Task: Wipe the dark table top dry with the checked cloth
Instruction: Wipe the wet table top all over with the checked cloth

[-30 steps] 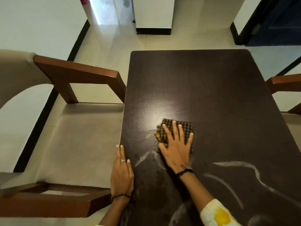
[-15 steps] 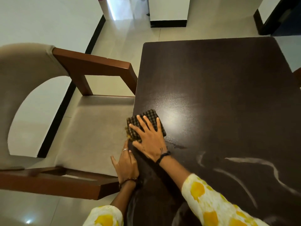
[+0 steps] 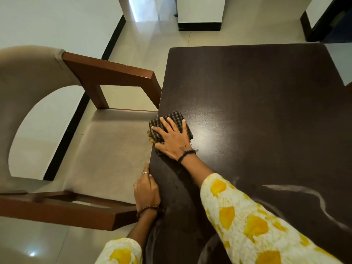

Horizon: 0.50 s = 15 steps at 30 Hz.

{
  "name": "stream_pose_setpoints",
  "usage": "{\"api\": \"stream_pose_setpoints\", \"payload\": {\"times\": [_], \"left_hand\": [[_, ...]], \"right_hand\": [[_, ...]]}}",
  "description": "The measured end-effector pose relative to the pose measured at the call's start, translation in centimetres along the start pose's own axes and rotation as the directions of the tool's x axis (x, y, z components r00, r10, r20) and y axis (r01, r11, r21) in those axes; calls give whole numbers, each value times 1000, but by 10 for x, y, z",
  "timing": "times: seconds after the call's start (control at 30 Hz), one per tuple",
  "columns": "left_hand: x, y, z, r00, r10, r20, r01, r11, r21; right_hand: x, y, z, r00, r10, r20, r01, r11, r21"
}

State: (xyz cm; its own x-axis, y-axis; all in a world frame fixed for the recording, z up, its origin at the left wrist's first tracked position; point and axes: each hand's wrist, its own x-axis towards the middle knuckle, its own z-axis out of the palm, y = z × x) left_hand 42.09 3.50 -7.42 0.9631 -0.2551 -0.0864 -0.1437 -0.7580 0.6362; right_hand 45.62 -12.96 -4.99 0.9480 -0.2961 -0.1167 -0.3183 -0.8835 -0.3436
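Observation:
The dark table top (image 3: 257, 103) fills the right of the view. A folded checked cloth (image 3: 176, 119) lies at the table's left edge, partly overhanging it. My right hand (image 3: 172, 139) presses flat on the cloth with fingers spread, covering most of it. My left hand (image 3: 146, 189) rests against the table's left edge, nearer to me, with fingers together and nothing in it. Pale wet streaks (image 3: 304, 195) curve across the table at the lower right.
A wooden armchair with a beige seat (image 3: 106, 155) stands tight against the table's left side, its armrests (image 3: 112, 71) reaching the edge. Behind are a tiled floor, a white wall with dark skirting and a white pillar (image 3: 200, 14).
My right hand has slid the cloth leftward from the table's middle to its left edge. My left hand has turned from lying flat on the table to resting against the edge.

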Motion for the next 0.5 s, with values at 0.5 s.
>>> {"api": "stream_pose_setpoints", "payload": {"times": [0.5], "left_hand": [[-1,3,-1,951,279,131,-285,958,34]], "right_hand": [[-133,101,-15,919,353,-174,-360,933,-8]]}}
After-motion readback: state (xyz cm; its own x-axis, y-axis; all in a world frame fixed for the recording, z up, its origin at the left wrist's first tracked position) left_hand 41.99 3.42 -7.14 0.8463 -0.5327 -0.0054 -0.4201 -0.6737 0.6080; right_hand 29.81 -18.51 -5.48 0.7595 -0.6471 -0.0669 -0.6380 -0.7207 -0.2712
